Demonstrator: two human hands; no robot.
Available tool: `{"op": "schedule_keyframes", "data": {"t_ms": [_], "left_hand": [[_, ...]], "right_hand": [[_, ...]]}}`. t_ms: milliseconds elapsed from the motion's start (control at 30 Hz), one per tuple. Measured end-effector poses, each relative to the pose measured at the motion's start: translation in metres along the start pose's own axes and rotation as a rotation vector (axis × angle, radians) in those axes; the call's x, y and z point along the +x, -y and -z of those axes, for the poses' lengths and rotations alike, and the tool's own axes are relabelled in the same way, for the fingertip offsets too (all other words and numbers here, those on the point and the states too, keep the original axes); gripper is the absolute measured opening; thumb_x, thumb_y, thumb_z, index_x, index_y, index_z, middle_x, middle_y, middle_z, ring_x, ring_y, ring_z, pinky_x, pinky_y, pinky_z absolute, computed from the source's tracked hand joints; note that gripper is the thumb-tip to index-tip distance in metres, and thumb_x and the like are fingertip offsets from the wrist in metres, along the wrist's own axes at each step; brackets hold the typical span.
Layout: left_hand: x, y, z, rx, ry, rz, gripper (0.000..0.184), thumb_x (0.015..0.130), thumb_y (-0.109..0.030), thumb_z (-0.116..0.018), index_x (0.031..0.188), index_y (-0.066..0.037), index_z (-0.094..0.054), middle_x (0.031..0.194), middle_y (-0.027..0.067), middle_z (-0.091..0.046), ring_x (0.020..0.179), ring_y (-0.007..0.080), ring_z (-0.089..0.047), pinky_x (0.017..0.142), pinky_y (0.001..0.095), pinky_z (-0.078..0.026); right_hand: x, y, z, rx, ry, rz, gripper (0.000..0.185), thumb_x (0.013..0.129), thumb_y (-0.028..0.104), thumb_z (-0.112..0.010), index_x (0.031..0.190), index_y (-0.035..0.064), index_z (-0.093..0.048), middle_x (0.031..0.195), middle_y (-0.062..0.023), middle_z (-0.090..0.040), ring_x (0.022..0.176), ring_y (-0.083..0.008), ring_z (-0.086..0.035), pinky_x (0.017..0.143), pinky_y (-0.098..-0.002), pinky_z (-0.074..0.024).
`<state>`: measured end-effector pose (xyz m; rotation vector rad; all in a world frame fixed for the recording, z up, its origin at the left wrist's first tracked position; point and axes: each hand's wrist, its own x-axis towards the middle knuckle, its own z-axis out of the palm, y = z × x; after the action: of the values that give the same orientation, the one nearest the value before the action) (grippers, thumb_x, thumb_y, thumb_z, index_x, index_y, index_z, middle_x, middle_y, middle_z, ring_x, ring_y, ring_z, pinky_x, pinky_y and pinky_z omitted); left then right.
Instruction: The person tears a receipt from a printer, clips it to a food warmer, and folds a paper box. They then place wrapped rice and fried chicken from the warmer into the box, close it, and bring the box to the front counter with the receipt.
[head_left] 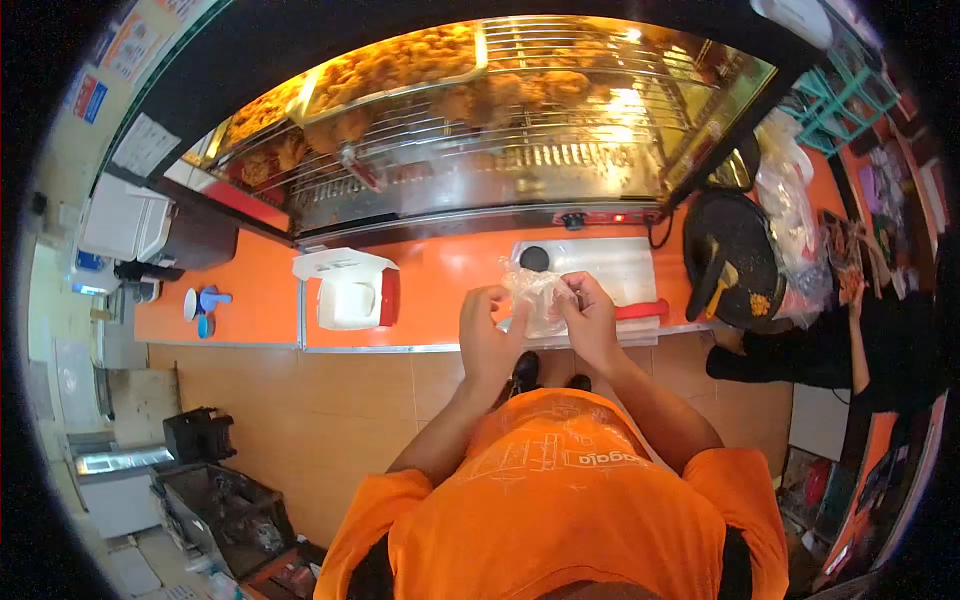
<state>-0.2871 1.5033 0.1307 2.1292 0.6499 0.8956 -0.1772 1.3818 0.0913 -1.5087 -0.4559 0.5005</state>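
Note:
A thin, crumpled clear plastic bag (541,303) is stretched between my two hands above the front edge of the counter. My left hand (490,336) has its fingers curled and its thumb against the bag's left side. Pinching the upper right edge of the bag is my right hand (592,318). Just beyond the bag, a round black object (534,259) rests on the pale board (610,262). A red handle (642,309) lies close to my right hand, its other end hidden. An open white and red takeaway box (350,300) stands left of my hands.
A heated display cabinet (420,205) with fried food spans the back of the orange counter (430,268). A black pan (725,230) holding a yellow utensil (722,288) sits right. Small blue and white cups (210,299) stand far left. Another person in black (890,350) is at right.

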Motion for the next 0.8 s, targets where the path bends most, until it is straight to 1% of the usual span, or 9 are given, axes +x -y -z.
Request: {"op": "schedule_keyframes", "data": {"t_ms": [100,167,233,300,367,433,633,700,800], "left_hand": [[0.005,-0.011,-0.016,-0.076,0.221,0.122,0.015,0.085,-0.013,-0.073,0.091,-0.003,-0.063,0.08,0.0092,-0.062,0.066,0.0214,-0.061,0.06,0.0329,-0.049],[0.004,-0.032,-0.024,-0.017,0.257,0.025,0.012,0.086,-0.01,-0.072,0.089,-0.001,-0.064,0.079,0.0086,-0.064,0.064,0.0177,-0.06,0.058,0.0293,-0.048],[-0.003,-0.054,-0.029,-0.041,0.274,0.01,0.012,0.086,-0.01,-0.072,0.09,-0.002,-0.065,0.08,0.0093,-0.064,0.065,0.0186,-0.062,0.059,0.0303,-0.049],[-0.014,-0.076,-0.037,-0.063,0.289,-0.004,0.012,0.086,-0.011,-0.073,0.09,-0.002,-0.065,0.082,0.0099,-0.065,0.066,0.0195,-0.063,0.06,0.0313,-0.051],[-0.029,-0.096,-0.045,-0.049,0.32,-0.045,0.012,0.085,-0.01,-0.071,0.093,-0.005,-0.063,0.087,0.0111,-0.063,0.069,0.0266,-0.064,0.064,0.0362,-0.052],[-0.042,-0.111,-0.052,0.02,0.32,-0.065,0.012,0.084,-0.008,-0.07,0.094,-0.005,-0.063,0.088,0.0117,-0.063,0.076,0.0294,-0.064,0.067,0.037,-0.053],[-0.06,-0.13,-0.052,0.074,0.176,-0.301,0.015,0.081,-0.003,-0.073,0.094,-0.004,-0.065,0.088,0.0124,-0.065,0.075,0.029,-0.065,0.066,0.0368,-0.053],[-0.064,-0.136,-0.046,0.096,0.154,-0.281,0.014,0.081,-0.003,-0.073,0.093,-0.004,-0.065,0.089,0.0122,-0.065,0.077,0.0296,-0.065,0.067,0.0376,-0.053],[-0.072,-0.136,-0.033,0.093,0.198,-0.196,0.012,0.082,-0.004,-0.072,0.093,-0.004,-0.065,0.091,0.0121,-0.065,0.081,0.0308,-0.065,0.071,0.0388,-0.053]], "right_hand": [[-0.016,0.015,0.02,0.069,0.006,-0.062,0.012,0.095,-0.004,-0.053,0.107,-0.001,-0.054,0.092,-0.0056,-0.061,0.083,-0.0127,-0.061,0.075,-0.0266,-0.0513],[-0.042,0.055,0.022,-0.49,-0.554,0.482,0.012,0.095,-0.003,-0.054,0.106,-0.0011,-0.055,0.092,-0.0089,-0.06,0.086,-0.0159,-0.061,0.079,-0.0308,-0.0513],[-0.069,0.056,0.046,-0.551,-0.467,0.712,0.011,0.094,0.002,-0.057,0.105,0.0007,-0.058,0.098,-0.0152,-0.062,0.089,-0.0238,-0.062,0.08,-0.0349,-0.0502],[-0.084,0.042,0.058,-0.176,-0.031,0.289,0.013,0.096,0.001,-0.052,0.108,-0.001,-0.056,0.102,-0.0159,-0.062,0.091,-0.0249,-0.062,0.082,-0.0341,-0.0499],[-0.077,0.014,0.064,-0.119,-0.021,0.155,0.016,0.098,0.003,-0.049,0.111,-0.0017,-0.056,0.107,-0.014,-0.063,0.092,-0.0243,-0.063,0.084,-0.0335,-0.0514],[-0.065,0.006,0.063,0.745,-0.113,-0.359,0.022,0.1,0.008,-0.046,0.118,-0.0007,-0.056,0.111,-0.0109,-0.064,0.095,-0.0218,-0.065,0.087,-0.034,-0.0532],[-0.043,0.059,0.073,1.036,0.181,-0.451,0.054,0.102,0.043,-0.04,0.137,0.0037,-0.047,0.127,-0.0124,-0.06,0.111,-0.0243,-0.061,0.098,-0.0397,-0.0493],[-0.043,0.068,0.068,1.075,0.318,-0.483,0.079,0.097,0.069,-0.03,0.141,0.0052,-0.044,0.132,-0.0139,-0.057,0.118,-0.0273,-0.058,0.103,-0.0433,-0.046],[-0.042,0.033,0.065,1.04,0.59,-0.453,0.093,0.09,0.079,-0.025,0.149,0.0073,-0.034,0.141,-0.0134,-0.051,0.127,-0.0296,-0.052,0.107,-0.0455,-0.0426]]}}
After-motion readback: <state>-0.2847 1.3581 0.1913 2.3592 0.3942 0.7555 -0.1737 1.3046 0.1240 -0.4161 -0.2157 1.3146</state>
